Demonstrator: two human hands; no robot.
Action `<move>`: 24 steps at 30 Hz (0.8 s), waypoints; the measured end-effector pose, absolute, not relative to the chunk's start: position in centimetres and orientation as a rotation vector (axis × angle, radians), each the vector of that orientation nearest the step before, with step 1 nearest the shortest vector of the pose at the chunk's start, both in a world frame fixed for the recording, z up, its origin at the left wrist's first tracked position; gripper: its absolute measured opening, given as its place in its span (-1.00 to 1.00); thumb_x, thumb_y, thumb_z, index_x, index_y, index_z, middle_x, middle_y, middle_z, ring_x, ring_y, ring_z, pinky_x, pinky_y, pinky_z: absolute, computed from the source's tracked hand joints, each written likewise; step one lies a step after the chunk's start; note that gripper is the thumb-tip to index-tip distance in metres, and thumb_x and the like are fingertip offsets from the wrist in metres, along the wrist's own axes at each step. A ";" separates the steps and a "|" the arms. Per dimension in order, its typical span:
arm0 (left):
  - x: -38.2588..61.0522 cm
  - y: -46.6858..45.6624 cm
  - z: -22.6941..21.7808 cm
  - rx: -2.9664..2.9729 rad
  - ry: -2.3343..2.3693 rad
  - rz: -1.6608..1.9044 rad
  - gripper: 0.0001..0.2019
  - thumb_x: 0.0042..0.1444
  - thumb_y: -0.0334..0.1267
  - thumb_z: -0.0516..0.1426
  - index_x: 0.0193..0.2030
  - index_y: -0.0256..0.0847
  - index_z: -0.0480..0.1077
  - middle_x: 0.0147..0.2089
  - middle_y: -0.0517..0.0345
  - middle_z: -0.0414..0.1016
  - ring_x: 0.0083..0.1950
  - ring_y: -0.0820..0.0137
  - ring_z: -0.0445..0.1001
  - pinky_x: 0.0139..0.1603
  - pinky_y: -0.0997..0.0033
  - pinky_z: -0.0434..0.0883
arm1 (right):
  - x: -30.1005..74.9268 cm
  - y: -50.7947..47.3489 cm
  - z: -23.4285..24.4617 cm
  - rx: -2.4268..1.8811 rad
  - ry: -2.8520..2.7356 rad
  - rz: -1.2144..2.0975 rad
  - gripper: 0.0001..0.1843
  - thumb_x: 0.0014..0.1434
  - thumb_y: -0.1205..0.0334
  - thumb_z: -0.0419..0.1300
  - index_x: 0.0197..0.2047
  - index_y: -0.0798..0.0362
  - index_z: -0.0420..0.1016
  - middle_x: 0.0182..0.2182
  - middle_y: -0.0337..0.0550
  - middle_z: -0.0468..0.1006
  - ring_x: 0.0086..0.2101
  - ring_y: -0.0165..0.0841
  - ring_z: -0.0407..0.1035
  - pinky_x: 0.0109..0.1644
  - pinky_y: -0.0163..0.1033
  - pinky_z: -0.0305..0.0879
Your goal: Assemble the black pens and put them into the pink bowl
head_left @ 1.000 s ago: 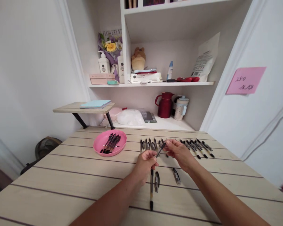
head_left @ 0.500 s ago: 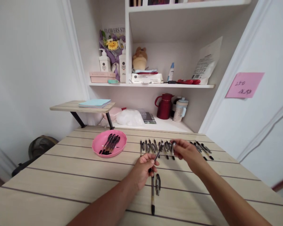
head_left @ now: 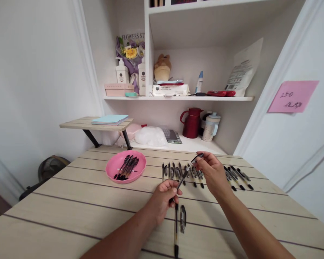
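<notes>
My left hand [head_left: 164, 198] is closed around the lower end of a black pen [head_left: 184, 177] that slants up to the right. My right hand [head_left: 212, 172] pinches a pen cap [head_left: 198, 158] at the pen's upper tip. Below my left hand another black pen [head_left: 176, 230] lies on the wooden table [head_left: 70, 201], with a loose cap [head_left: 183, 218] beside it. Behind my hands, a row of pens and caps [head_left: 175, 171] is laid out, and it continues to the right as more pens [head_left: 239, 176].
A pink dish [head_left: 110, 167] with several black pens stands at the left of the row. A small raised shelf [head_left: 94, 125] carries a blue notebook. Behind the table, white shelves hold a red jug [head_left: 191, 123], a cup, bottles and boxes. A pink note [head_left: 293, 96] hangs on the right wall.
My right hand went down to the row of pens, took a cap, and rose with it to the tip of the pen in my left hand. The loose cap at right of the lying pen is gone.
</notes>
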State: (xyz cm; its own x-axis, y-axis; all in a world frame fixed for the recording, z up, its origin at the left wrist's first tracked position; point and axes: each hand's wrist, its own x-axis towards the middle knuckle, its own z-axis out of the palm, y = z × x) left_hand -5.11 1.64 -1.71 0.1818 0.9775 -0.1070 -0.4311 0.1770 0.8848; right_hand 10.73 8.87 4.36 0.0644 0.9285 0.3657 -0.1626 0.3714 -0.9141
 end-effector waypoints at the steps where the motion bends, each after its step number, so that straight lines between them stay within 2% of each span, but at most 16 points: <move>1: -5.1 1.6 -1.7 0.837 0.832 1.174 -0.74 -0.11 -0.30 0.15 -0.23 -0.24 0.26 -0.39 0.19 0.39 -0.56 0.63 0.24 -0.57 0.59 0.00 | 10.8 8.8 4.4 -0.821 -1.237 0.982 -0.70 -0.07 0.13 0.22 -0.23 0.01 0.35 -0.56 -0.30 0.32 -0.52 -0.45 0.27 -0.47 -0.33 0.17; 13: -5.2 1.4 -1.3 0.835 0.848 1.203 -0.72 -0.13 -0.29 0.17 -0.23 -0.26 0.27 -0.39 0.17 0.40 -0.56 0.63 0.25 -0.57 0.57 0.00 | 10.0 8.0 4.0 -0.855 -1.423 1.105 -0.73 -0.06 0.14 0.21 -0.29 0.06 0.31 -0.50 -0.23 0.43 -0.54 -0.47 0.26 -0.49 -0.35 0.14; 20: -5.1 1.4 -1.4 0.843 0.851 1.269 -0.70 -0.15 -0.25 0.19 -0.23 -0.28 0.29 -0.38 0.15 0.41 -0.56 0.63 0.23 -0.57 0.57 0.01 | 9.7 8.1 3.5 -0.888 -1.492 1.128 -0.67 -0.12 0.10 0.25 -0.28 0.06 0.33 -0.65 -0.38 0.29 -0.61 -0.49 0.20 -0.53 -0.36 0.10; 24: -5.2 1.5 -1.6 0.842 0.852 1.291 -0.71 -0.15 -0.26 0.19 -0.25 -0.28 0.30 -0.38 0.14 0.41 -0.56 0.63 0.23 -0.56 0.57 0.03 | 9.4 8.0 3.0 -0.883 -1.523 1.180 -0.70 -0.12 0.07 0.24 -0.35 0.09 0.38 -0.63 -0.34 0.30 -0.59 -0.50 0.19 -0.53 -0.36 0.08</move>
State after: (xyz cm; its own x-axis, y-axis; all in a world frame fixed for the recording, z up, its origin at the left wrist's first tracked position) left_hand -5.20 1.50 -1.56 0.0828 0.9949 -0.0583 -0.4450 0.0893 0.8910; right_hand 9.36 8.00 3.03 -0.2578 0.9306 0.2600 -0.0193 0.2641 -0.9643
